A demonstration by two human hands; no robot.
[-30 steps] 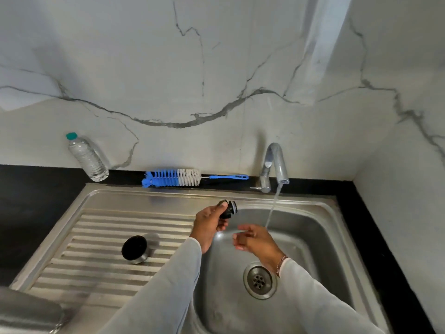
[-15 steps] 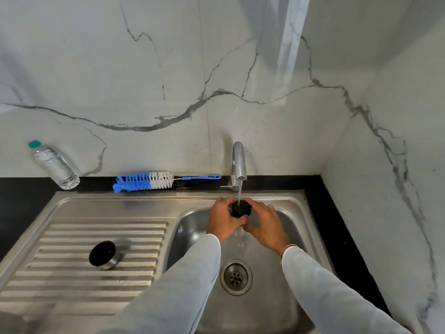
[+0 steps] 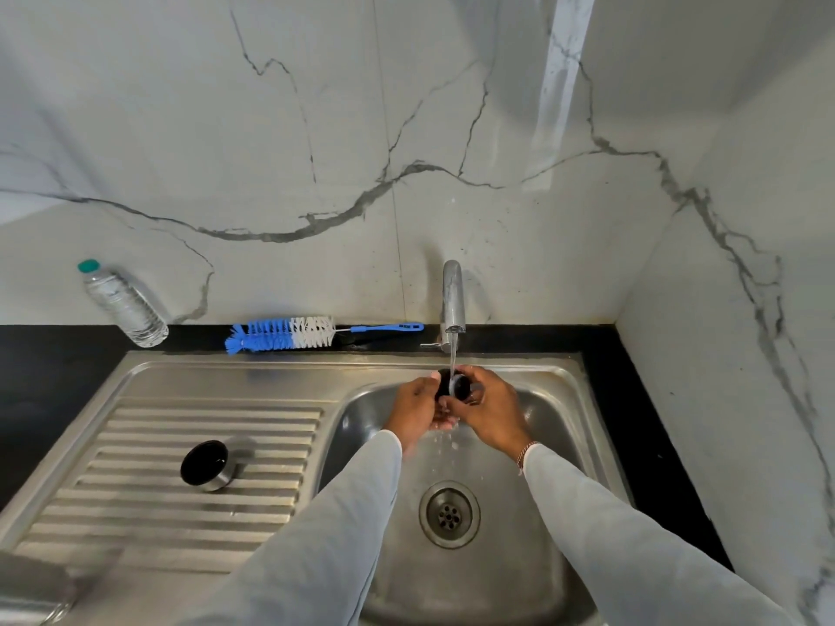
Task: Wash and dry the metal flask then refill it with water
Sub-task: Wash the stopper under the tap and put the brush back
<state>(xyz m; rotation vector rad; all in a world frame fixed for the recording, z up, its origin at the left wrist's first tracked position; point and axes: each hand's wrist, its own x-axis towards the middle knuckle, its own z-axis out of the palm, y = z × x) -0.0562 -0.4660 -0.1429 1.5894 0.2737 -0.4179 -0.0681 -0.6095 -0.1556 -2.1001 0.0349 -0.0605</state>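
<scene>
Head view over a stainless-steel sink [image 3: 560, 368] set in a black counter, read from left to right. A blurred metal object at the lower left corner [image 3: 31, 589] lies partly out of frame; what it is cannot be told. A clear plastic water bottle with a green cap [image 3: 124, 305] stands on the counter against the white marble wall. On the ribbed draining board [image 3: 135, 512] rests a short round steel cup with a black inside [image 3: 207, 465], well apart from both hands. A blue and white bottle brush with a blue handle [image 3: 289, 333] lies along the back edge of the counter. Over the basin, the left hand [image 3: 415, 411] and the right hand [image 3: 494, 411] meet around a small black round flask stopper [image 3: 454, 385], which sits between them at the fingertips; both hands curl their fingers on it. A thin stream of water [image 3: 453, 359] from the chrome tap [image 3: 453, 295] falls directly onto the stopper, and drops fall below the hands toward the round steel drain [image 3: 449, 515].
</scene>
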